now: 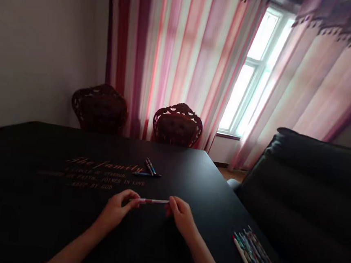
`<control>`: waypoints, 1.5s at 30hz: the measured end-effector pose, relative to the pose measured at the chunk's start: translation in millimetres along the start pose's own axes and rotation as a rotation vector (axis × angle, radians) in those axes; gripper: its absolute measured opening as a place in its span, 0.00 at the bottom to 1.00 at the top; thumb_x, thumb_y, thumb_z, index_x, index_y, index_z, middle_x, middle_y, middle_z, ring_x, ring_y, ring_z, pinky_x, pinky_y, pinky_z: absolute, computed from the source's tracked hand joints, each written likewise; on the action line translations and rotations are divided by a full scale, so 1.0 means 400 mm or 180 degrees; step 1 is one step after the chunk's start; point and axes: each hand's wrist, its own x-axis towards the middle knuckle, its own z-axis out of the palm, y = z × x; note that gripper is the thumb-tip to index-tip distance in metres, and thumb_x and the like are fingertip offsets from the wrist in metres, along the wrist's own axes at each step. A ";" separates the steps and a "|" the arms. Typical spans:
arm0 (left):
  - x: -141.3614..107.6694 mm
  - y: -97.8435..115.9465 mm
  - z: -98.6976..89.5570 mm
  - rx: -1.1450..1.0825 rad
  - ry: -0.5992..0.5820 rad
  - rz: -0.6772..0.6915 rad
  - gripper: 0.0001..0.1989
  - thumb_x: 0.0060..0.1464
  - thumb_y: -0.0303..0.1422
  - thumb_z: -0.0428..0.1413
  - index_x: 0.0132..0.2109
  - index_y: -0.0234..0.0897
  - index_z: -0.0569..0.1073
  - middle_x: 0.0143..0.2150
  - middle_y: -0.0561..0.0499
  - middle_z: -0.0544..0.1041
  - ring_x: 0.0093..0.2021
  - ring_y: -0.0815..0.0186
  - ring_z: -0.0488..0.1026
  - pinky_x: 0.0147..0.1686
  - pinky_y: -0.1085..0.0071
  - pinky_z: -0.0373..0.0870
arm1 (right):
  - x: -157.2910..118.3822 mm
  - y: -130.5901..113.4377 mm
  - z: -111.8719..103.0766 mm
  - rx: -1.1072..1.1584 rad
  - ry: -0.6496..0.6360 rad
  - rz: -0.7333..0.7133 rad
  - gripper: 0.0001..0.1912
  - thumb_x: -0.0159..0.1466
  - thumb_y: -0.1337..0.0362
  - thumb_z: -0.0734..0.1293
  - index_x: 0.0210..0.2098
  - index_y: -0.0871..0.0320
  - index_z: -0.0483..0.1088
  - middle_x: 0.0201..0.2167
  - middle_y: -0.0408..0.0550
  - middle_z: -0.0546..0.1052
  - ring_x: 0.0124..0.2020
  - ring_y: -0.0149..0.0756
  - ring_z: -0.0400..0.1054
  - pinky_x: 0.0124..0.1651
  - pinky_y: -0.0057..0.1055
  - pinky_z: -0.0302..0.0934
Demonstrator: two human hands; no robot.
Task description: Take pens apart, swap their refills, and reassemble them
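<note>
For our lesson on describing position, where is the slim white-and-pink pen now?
In the head view, the slim white-and-pink pen is below centre, held crosswise between the left hand and right hand over the black table.

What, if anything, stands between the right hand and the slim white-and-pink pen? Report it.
Nothing visible: the right hand holds one end of the pen, the left hand the other. Slim bluish pens lie beyond both hands.

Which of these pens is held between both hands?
The white-and-pink pen, spanning left hand to right hand; the far pens and right-side pens lie on the black table.
</note>
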 end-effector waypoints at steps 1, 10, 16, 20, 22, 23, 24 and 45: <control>-0.001 -0.002 -0.003 0.0018 0.0003 0.0020 0.15 0.54 0.46 0.55 0.38 0.38 0.74 0.34 0.51 0.78 0.39 0.61 0.74 0.43 0.69 0.65 | 0.001 -0.001 -0.001 -0.0073 -0.0014 -0.0003 0.19 0.66 0.51 0.59 0.27 0.58 0.66 0.21 0.39 0.66 0.24 0.29 0.59 0.30 0.26 0.53; 0.000 0.003 -0.009 -0.0178 0.0100 -0.0093 0.15 0.53 0.46 0.55 0.38 0.39 0.75 0.32 0.51 0.78 0.38 0.59 0.74 0.41 0.68 0.65 | 0.000 -0.022 -0.005 -0.0060 -0.0002 -0.0063 0.14 0.62 0.53 0.64 0.30 0.58 0.68 0.23 0.39 0.68 0.26 0.29 0.59 0.30 0.25 0.53; 0.002 -0.004 -0.023 -0.0286 0.0215 -0.0012 0.13 0.50 0.44 0.59 0.37 0.40 0.77 0.34 0.51 0.79 0.38 0.59 0.74 0.41 0.69 0.65 | 0.002 -0.022 0.003 0.0337 -0.0254 0.0318 0.21 0.63 0.50 0.63 0.20 0.59 0.66 0.16 0.40 0.67 0.21 0.28 0.59 0.28 0.25 0.53; -0.001 -0.007 -0.020 -0.0644 0.0359 -0.0076 0.14 0.48 0.44 0.61 0.39 0.40 0.77 0.35 0.51 0.79 0.38 0.59 0.75 0.40 0.70 0.66 | 0.000 -0.027 0.014 0.0842 -0.0423 0.0474 0.23 0.62 0.48 0.63 0.19 0.59 0.66 0.13 0.39 0.67 0.18 0.28 0.60 0.27 0.26 0.54; -0.004 -0.005 -0.006 -0.1077 0.0438 -0.0272 0.17 0.50 0.44 0.60 0.43 0.41 0.76 0.37 0.50 0.80 0.39 0.60 0.75 0.38 0.70 0.67 | -0.003 -0.032 0.024 0.0978 -0.0400 0.0449 0.23 0.62 0.47 0.62 0.21 0.59 0.67 0.14 0.40 0.68 0.19 0.28 0.61 0.27 0.25 0.55; -0.005 -0.003 0.003 -0.1358 0.0479 -0.0364 0.18 0.51 0.45 0.58 0.46 0.41 0.75 0.39 0.49 0.80 0.40 0.60 0.75 0.38 0.70 0.67 | -0.005 -0.034 0.030 0.1006 -0.0391 0.0428 0.24 0.62 0.47 0.62 0.22 0.59 0.68 0.15 0.40 0.68 0.19 0.28 0.62 0.28 0.25 0.55; -0.006 0.001 0.012 -0.1677 0.0493 -0.0448 0.19 0.52 0.45 0.57 0.48 0.40 0.75 0.42 0.48 0.80 0.43 0.60 0.75 0.39 0.70 0.68 | -0.007 -0.035 0.037 0.1012 -0.0396 0.0410 0.24 0.63 0.47 0.62 0.23 0.60 0.69 0.15 0.41 0.69 0.20 0.28 0.63 0.28 0.25 0.56; -0.019 0.053 -0.029 -0.5098 0.0476 -0.0640 0.10 0.53 0.24 0.46 0.25 0.36 0.63 0.23 0.56 0.58 0.23 0.71 0.60 0.32 0.64 0.72 | -0.038 -0.065 0.085 0.0025 -0.0454 0.0223 0.16 0.64 0.53 0.63 0.35 0.60 0.74 0.23 0.42 0.75 0.24 0.28 0.62 0.28 0.23 0.55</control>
